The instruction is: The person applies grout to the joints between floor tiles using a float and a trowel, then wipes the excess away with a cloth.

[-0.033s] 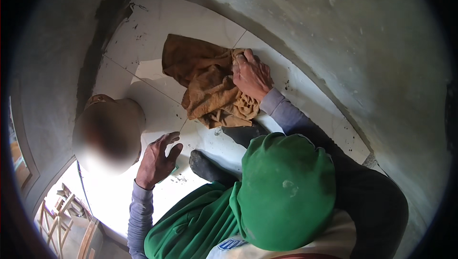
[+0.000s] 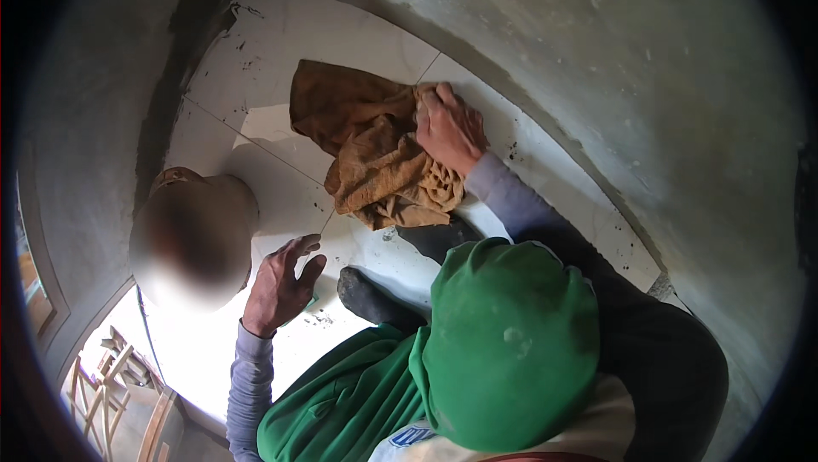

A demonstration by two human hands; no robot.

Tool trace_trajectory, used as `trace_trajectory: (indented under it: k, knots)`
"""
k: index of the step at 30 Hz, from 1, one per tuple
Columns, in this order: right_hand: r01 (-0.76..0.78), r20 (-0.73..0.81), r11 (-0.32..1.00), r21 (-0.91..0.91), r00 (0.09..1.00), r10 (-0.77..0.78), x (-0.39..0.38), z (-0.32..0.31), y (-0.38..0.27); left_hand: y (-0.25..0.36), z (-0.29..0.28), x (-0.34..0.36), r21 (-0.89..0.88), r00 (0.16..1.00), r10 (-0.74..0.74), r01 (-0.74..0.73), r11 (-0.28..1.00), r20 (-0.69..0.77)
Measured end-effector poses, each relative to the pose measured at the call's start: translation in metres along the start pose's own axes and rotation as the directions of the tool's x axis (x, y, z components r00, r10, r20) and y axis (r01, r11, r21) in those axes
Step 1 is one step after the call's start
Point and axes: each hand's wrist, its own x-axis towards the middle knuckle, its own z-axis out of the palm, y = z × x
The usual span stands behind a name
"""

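Observation:
A crumpled brown cloth point(image 2: 371, 160) lies spread over the white tiled floor, with a darker, flatter part on its far left side. My right hand point(image 2: 452, 130) is closed on the cloth's right edge, fingers curled into the fabric. Well to the left and nearer, my left hand point(image 2: 279, 286) hovers over or rests on the tiles; I cannot tell which. Its fingers are bent but apart, and nothing shows between them. Beneath its thumb side a small green thing point(image 2: 312, 301) is partly hidden.
A rounded beige, bucket-like object point(image 2: 230, 206), blurred in the middle, stands at left. Grey plastered walls point(image 2: 613, 62) border the white tiles point(image 2: 341, 28), which carry dark specks. My dark-covered feet point(image 2: 366, 294) and green-clad knee point(image 2: 511, 343) are close in. Wooden pieces point(image 2: 106, 394) lie at lower left.
My right hand has shifted very slightly at the cloth's edge. The cloth and my left hand look the same.

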Motion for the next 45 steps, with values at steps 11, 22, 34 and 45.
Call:
trace_trajectory:
  k: [11, 22, 34, 45]
  knots:
    - [-0.018, 0.006, 1.000, -0.021, 1.000, 0.018, 0.006, 0.001, 0.007, 0.002, -0.010, 0.002, 0.069, 0.998, 0.042, -0.038, 0.997, -0.047]
    - [-0.002, -0.017, 1.000, 0.008, 1.000, 0.002, 0.005, 0.006, -0.016, -0.013, 0.000, -0.015, 0.111, 0.999, 0.029, -0.025, 0.994, -0.033]
    - [-0.204, 0.157, 0.940, -0.272, 0.955, 0.253, -0.050, -0.039, 0.036, -0.031, 0.004, -0.037, -0.056, 0.996, -0.069, 0.065, 0.996, -0.055]
    - [-0.129, 0.031, 0.958, -0.258, 0.989, 0.142, 0.033, 0.017, -0.013, -0.004, -0.009, -0.002, 0.097, 0.998, 0.012, -0.006, 0.995, -0.063]
